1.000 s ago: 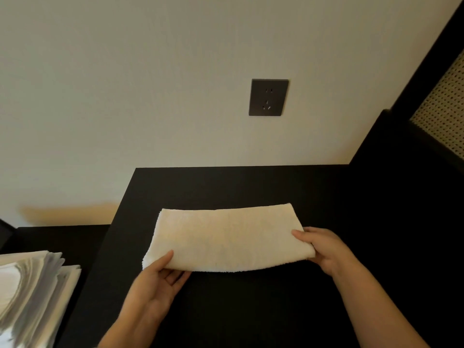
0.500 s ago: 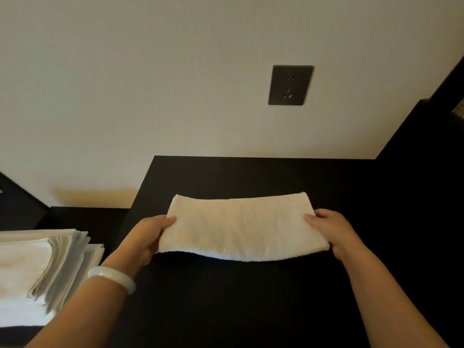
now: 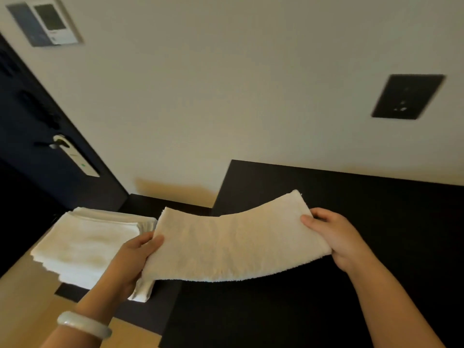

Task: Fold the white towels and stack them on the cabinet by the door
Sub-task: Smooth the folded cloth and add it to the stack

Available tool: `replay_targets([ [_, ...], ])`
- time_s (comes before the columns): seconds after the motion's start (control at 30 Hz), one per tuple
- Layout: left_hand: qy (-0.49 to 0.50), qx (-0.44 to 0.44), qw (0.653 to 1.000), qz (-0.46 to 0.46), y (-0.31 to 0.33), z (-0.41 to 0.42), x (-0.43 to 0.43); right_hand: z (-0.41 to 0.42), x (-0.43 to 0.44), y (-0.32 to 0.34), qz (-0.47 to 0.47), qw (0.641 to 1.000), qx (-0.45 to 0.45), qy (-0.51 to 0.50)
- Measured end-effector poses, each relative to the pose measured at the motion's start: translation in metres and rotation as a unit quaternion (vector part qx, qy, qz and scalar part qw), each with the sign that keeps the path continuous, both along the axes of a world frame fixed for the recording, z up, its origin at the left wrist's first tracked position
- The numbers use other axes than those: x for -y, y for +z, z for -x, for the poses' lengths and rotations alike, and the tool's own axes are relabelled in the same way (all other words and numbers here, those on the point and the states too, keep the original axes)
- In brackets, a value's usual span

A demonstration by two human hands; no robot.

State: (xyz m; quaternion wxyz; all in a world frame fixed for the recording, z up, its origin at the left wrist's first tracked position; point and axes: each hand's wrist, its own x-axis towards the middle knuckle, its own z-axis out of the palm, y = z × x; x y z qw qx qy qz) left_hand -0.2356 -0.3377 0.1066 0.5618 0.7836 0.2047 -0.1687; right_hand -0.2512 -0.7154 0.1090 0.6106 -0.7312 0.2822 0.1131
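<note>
A folded white towel hangs in the air above the black table top, sagging slightly in the middle. My left hand grips its left end with the thumb on top. My right hand grips its right end the same way. To the left, on a lower black cabinet, lies a stack of folded white towels. The towel's left end reaches over the stack's right edge.
A dark door with a silver handle stands at the left, beyond the cabinet. On the pale wall are a dark socket plate and a small panel. Wooden floor shows at the bottom left.
Both hands have lifted the folded towel off the black table and carried it left toward the stack. The view has swung left, bringing the door and the stack into sight.
</note>
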Motion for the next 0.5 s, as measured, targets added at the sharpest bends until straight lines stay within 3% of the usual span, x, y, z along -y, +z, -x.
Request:
replay_targets([
  [0.13,0.016,0.031,0.998,-0.05,-0.018,-0.02,-0.085,-0.028,-0.079,0.006,-0.011,1.0,0.004,0.019],
  [0.3,0.015,0.048,0.998,-0.031,-0.054,-0.072,-0.219,-0.068,-0.21,-0.006,-0.01,0.999,0.016,0.038],
  [0.5,-0.018,0.027,0.998,-0.048,-0.082,-0.132,-0.37,-0.109,-0.374,-0.054,-0.016,0.999,-0.047,0.002],
])
